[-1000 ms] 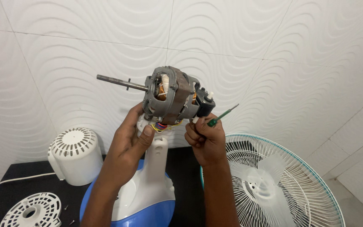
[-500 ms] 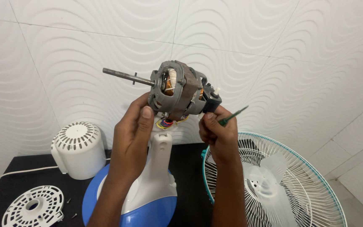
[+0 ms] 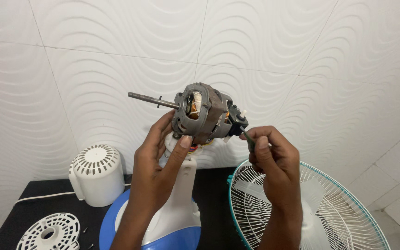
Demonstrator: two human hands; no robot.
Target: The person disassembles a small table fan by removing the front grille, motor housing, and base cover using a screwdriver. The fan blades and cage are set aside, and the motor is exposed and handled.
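My left hand [image 3: 158,162] grips the underside of a grey fan motor [image 3: 202,113], which sits on top of a white stand neck [image 3: 181,185]. The motor's steel shaft [image 3: 151,99] points left. Copper windings and coloured wires show through the housing. My right hand [image 3: 274,159] holds a green-handled screwdriver [image 3: 248,139] with its tip pointed at the black gearbox at the motor's rear.
A blue and white fan base [image 3: 116,222] stands on a black table [image 3: 38,208]. A white motor cover [image 3: 97,173] sits at left, with a round white vented plate [image 3: 49,231] and loose screws [image 3: 85,230] near it. A white fan guard with blade [image 3: 311,213] leans at right.
My right hand has turned the screwdriver from pointing away up-right to pointing at the motor's rear. The view has shifted, so everything sits a little more to the right.
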